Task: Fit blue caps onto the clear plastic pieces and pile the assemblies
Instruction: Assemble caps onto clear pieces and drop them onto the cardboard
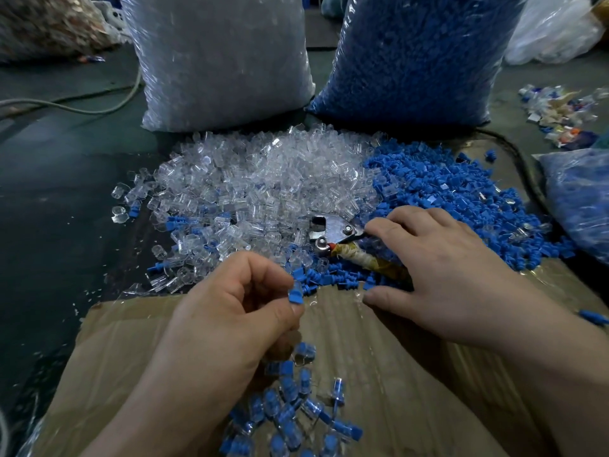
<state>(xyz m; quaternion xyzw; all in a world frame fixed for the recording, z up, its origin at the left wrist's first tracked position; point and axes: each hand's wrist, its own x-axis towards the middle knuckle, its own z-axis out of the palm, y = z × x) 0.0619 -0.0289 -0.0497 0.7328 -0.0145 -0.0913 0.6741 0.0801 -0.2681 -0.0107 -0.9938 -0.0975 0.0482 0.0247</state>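
Note:
A heap of clear plastic pieces (pixel 257 183) lies on the floor ahead, with a heap of blue caps (pixel 454 199) to its right. My left hand (pixel 230 311) pinches a blue cap with a clear piece (pixel 295 293) between thumb and fingers, above a pile of finished blue-and-clear assemblies (pixel 296 410) on the cardboard. My right hand (pixel 435 272) lies spread over the blue caps, fingertips beside a metal plier tool (pixel 333 232) with a taped handle. Whether it grips a cap is hidden.
A brown cardboard sheet (pixel 412 374) covers the near floor. Behind the heaps stand a big bag of clear pieces (pixel 220 61) and a big bag of blue caps (pixel 418 54). A smaller bag (pixel 580 199) sits at right, scraps (pixel 560 113) beyond it, a cable (pixel 82 103) at left.

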